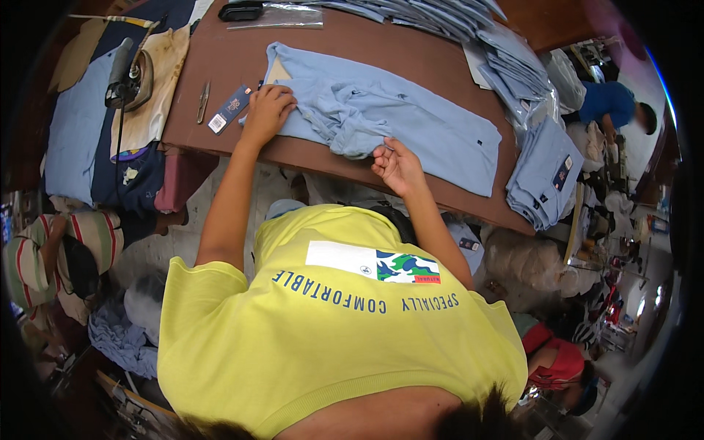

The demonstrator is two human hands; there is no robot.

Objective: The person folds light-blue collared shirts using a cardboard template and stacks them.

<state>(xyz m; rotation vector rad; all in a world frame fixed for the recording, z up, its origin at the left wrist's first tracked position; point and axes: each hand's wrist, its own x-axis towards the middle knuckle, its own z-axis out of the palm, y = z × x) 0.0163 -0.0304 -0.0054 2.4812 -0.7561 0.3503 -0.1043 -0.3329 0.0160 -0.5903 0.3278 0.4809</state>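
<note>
A light blue garment point(440, 139) lies across the brown table, its middle bunched up in loose folds and its right part spread smooth. My left hand point(270, 110) rests on its left end, fingers stretched over the cloth near a beige patch. At the near edge of the bunched folds, my right hand point(398, 167) pinches the fabric between thumb and fingertips, palm turned partly up. A dark blue hang tag point(230, 108) lies beside my left hand. Left of the tag is a small pair of thread snips point(203, 102).
An iron point(136, 84) stands on a cloth-covered surface at the left. Folded light blue garments point(546, 172) are piled at the table's right edge, with bagged ones point(513, 62) behind. A black object point(240, 11) sits at the far left. Other people work nearby at both sides.
</note>
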